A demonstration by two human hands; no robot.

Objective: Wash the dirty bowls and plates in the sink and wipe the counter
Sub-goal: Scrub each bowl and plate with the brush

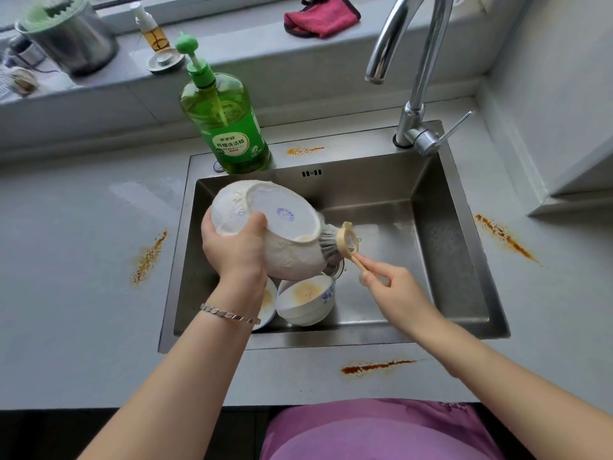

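Note:
My left hand [237, 250] grips a white bowl [282, 227] above the steel sink [444, 257]. The bowl is tipped with its base toward me and is covered in soap foam. My right hand [394, 287] pinches the cream handle of a dish brush [341, 242], whose grey bristles press against the bowl's right side. Below them in the sink stand stacked white bowls [306, 302] with orange residue inside. Part of a dirty plate [267, 302] shows under my left wrist.
A green dish soap bottle [229, 121] stands on the sink's back rim, the chrome tap [414, 94] at back right. Orange sauce stains [374, 366] mark the grey counter in front, left and right. A pink cloth [320, 16] lies on the windowsill beside a metal container [71, 36].

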